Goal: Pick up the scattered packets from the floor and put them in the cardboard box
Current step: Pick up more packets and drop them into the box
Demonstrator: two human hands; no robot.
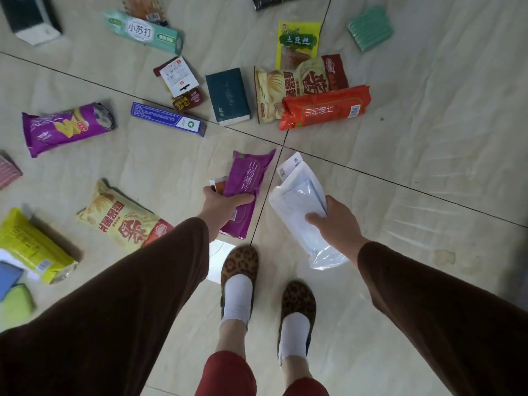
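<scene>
My left hand [221,205] grips a purple snack packet [245,181] together with a small orange-and-white packet [218,185] above the floor. My right hand [333,221] holds a clear plastic bag of white and pale blue items [300,195]. Several packets lie scattered on the tiled floor: an orange packet [325,108], a yellow chip bag [297,85], a yellow-green packet [297,44], another purple bag [67,127], a second yellow chip bag [123,217] and a yellow pack [31,247]. The cardboard box is not in view.
Boxes also lie on the floor: a green toothpaste box [143,31], a blue box [168,118], a dark teal tissue pack [227,95], a green sponge pack [370,27]. My feet in leopard slippers [240,264] stand at the centre bottom.
</scene>
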